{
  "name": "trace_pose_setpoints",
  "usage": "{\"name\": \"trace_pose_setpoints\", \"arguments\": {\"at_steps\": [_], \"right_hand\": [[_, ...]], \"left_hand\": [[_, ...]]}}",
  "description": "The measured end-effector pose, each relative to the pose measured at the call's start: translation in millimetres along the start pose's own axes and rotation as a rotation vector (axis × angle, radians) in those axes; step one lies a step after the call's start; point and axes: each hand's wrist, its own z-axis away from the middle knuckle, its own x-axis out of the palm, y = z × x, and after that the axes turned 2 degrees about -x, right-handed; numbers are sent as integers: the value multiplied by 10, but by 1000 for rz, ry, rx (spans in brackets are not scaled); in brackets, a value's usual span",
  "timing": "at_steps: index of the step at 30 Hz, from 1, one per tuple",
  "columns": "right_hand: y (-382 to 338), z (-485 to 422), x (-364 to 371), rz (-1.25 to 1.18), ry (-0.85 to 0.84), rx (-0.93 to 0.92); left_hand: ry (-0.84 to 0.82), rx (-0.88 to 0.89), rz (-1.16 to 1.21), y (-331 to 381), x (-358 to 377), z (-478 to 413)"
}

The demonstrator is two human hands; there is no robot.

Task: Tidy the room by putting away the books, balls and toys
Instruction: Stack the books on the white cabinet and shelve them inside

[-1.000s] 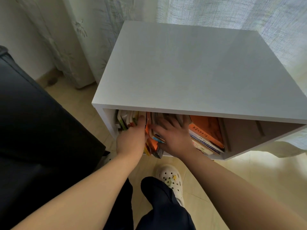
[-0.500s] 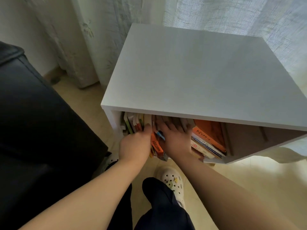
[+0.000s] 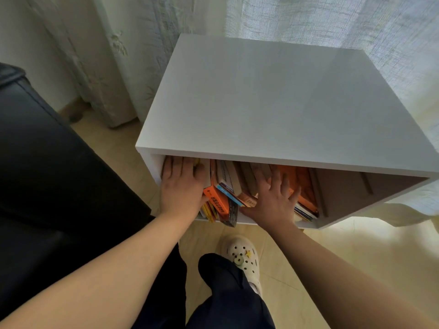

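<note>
A white cabinet (image 3: pixel 261 103) stands open at the front, with a row of books (image 3: pixel 228 186) leaning inside it. My left hand (image 3: pixel 181 186) lies flat with straight fingers on the books at the compartment's left end. My right hand (image 3: pixel 275 198) is spread wide and presses on the books in the middle, next to an orange book (image 3: pixel 306 186) lying further right. An orange-spined book (image 3: pixel 217 201) sticks out between my two hands. The right part of the compartment holds no books.
A black sofa (image 3: pixel 47 186) fills the left side, close to the cabinet. Pale curtains (image 3: pixel 107 55) hang behind. My dark trouser leg (image 3: pixel 228 293) and white clog (image 3: pixel 242 257) stand on the beige tiled floor in front of the cabinet.
Both hands have moved apart: the left slid to the left end of the row, the right moved right and spread its fingers over the books.
</note>
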Motion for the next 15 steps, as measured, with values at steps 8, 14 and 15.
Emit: {"name": "trace_pose_setpoints", "arguments": {"at_steps": [8, 14, 15], "right_hand": [[-62, -140, 316, 100, 153, -38], [18, -177, 430, 61, 321, -103], [22, -171, 415, 52, 331, -106]], "left_hand": [[-15, -43, -32, 101, -63, -58], [16, 41, 238, 348, -250, -35], [-39, 2, 367, 413, -247, -27]]}}
